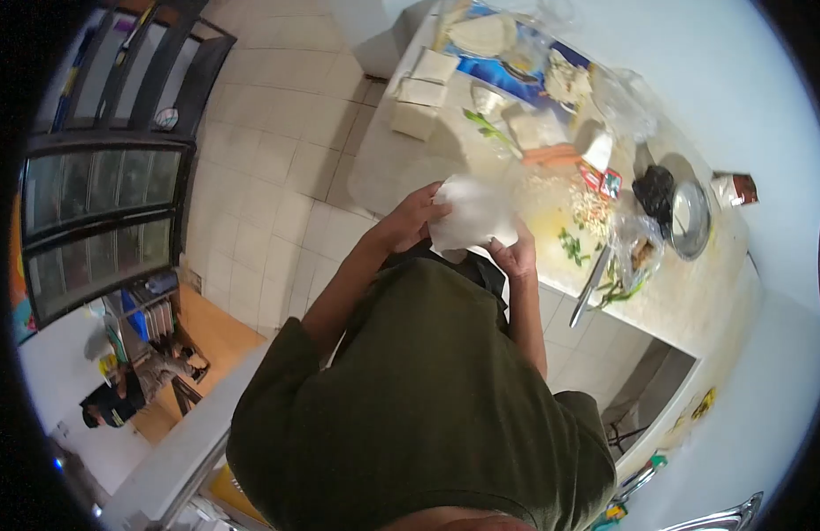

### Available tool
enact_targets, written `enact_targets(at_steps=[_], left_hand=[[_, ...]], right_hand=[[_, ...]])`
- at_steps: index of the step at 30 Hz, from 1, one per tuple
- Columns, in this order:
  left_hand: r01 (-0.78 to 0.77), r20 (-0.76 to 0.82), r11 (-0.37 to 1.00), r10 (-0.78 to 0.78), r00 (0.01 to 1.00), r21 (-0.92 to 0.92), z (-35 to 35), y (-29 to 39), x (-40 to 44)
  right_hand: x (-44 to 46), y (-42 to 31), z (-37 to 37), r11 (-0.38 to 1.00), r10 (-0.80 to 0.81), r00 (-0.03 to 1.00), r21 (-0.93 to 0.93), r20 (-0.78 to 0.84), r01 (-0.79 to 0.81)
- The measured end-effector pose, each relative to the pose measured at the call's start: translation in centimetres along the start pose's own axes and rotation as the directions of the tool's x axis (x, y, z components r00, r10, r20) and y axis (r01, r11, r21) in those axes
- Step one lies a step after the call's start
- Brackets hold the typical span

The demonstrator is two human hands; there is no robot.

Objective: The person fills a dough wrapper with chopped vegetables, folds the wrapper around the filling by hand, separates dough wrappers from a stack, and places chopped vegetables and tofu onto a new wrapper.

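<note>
My left hand pinches the left edge of a thin white sheet, and my right hand grips its lower right corner. The sheet hangs between both hands at the near edge of the table, its far side blurred; whether it is paper, cloth or a wrapper cannot be told. Just beyond it on the table lie a green stalk, orange carrot-like sticks and finely chopped pale and orange pieces. A knife rests to the right of my right hand, over the table's edge, beside chopped greens.
Pale square stacks stand at the table's left edge. A metal bowl, black bag and clear bag with brown contents sit right. Red packets lie mid-table. Left are glass-door cabinets and another person farther off.
</note>
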State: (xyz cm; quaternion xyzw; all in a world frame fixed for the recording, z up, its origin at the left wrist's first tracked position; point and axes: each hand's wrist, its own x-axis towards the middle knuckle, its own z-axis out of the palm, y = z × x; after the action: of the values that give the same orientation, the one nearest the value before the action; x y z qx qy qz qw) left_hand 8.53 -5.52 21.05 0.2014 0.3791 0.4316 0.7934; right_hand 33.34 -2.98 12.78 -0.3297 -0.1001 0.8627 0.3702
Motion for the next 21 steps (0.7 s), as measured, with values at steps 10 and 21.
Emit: enact_targets(at_steps=[10,21], left_hand=[[-0.051,-0.324,0.991,0.007,0.946,-0.127,-3.2,-13.7,1.8],[-0.283,-0.363,0.94,0.336,0.869,0.192,-1.7,-0.1,3.6]], right_hand=[[-2.5,-1.7,-6.6,0.752,0.035,0.998,-0.656,-0.048,-0.058],[3.6,-8.3,6.6,0.518,-0.364,0.93,-0.819,0.05,0.247]])
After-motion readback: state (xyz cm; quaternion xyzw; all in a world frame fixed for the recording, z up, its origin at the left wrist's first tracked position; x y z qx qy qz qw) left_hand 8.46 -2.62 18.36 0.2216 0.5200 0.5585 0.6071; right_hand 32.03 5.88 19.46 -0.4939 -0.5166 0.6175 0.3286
